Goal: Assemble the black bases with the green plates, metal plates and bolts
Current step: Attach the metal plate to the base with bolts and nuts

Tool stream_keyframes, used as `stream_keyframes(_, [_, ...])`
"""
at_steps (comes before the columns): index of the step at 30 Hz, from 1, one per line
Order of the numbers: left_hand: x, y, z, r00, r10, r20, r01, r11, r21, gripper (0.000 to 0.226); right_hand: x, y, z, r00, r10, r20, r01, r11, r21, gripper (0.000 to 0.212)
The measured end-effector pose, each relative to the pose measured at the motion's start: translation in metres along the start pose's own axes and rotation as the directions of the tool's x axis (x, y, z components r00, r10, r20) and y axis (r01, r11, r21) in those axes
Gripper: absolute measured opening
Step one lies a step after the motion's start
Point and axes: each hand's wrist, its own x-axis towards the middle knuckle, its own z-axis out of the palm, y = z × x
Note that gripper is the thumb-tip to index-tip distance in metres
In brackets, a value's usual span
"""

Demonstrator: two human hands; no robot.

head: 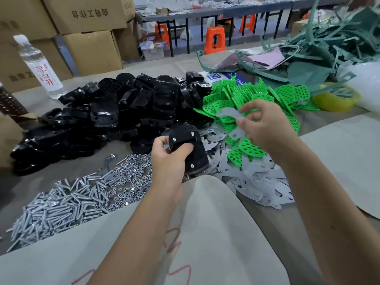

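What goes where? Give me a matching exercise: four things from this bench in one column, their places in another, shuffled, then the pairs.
Things:
1. black base
2. metal plate
3. water bottle
4. bolts

Places:
A. standing at the far left, before the cardboard boxes
B. heaped on the table at the near left
C. gripped in the left hand
D. pinched in the right hand above the green plates

Pairs: 1-C, 2-D, 3-A, 4-B
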Motion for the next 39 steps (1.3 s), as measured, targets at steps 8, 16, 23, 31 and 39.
stream_keyframes(8, [0.016,0.015,-0.059,0.994,0.076,-0.078,-0.071,0.995,0.068,0.023,-0.002,-0.047,0.104,0.981,-0.053,0.187,-0.134,0.515,0.847,0.044])
stream_keyframes(16, [0.031,0.027,-0.109,0.970,0.158,-0.184,-0.140,0.984,0.106,0.025,-0.013,-0.035,0.176,0.982,-0.137,0.132,-0.012,0.647,0.762,0.017])
stream_keyframes(23, [0.036,0.026,-0.114,0.932,0.264,-0.248,-0.238,0.963,0.129,0.027,-0.024,-0.021,0.179,0.957,-0.181,0.225,-0.042,0.686,0.727,0.035])
stream_keyframes(31, [0.034,0.028,-0.116,0.928,0.256,-0.272,-0.201,0.956,0.213,0.026,-0.028,-0.023,0.182,0.912,-0.297,0.282,0.048,0.762,0.646,0.010])
stream_keyframes(39, [0.030,0.029,-0.113,0.955,0.209,-0.209,-0.169,0.967,0.192,0.028,-0.038,-0.027,0.192,0.845,-0.485,0.225,0.338,0.811,0.477,0.024])
